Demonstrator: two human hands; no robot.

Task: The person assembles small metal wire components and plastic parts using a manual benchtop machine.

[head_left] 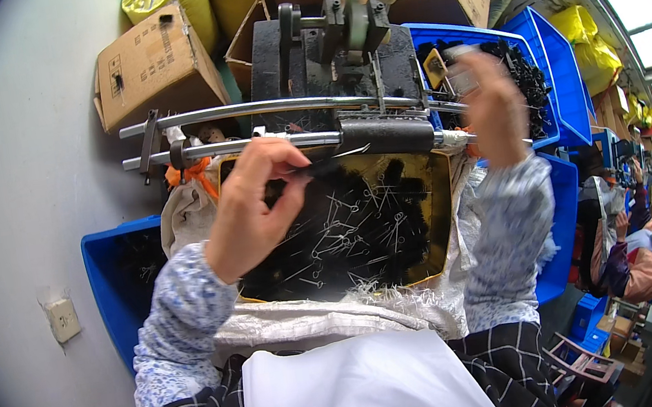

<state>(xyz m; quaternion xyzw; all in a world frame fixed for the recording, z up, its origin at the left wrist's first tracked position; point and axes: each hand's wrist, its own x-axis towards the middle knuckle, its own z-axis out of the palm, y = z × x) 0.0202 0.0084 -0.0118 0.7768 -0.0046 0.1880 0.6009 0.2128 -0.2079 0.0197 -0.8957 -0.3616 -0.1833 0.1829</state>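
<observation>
My left hand [256,200] is closed in a pinch, thumb and forefinger together, at the left of a machine's dark roller. It grips a slim black brush [322,164], and a thin bright wire shows at the brush's right end. Below lies a yellow tray [441,188] filled with black bristly pieces and looped wire stems [338,231]. My right hand [494,107] is raised at the machine's right, over a blue bin [514,35] of black pieces. Motion smears its fingers, so whether it holds anything cannot be made out.
A black machine [267,67] with two metal rods [248,111] stands ahead. Cardboard boxes [155,65] and yellow sacks [180,4] sit behind. Another blue bin [119,288] is at the left by the wall [21,202]. A co-worker [638,261] sits at the far right.
</observation>
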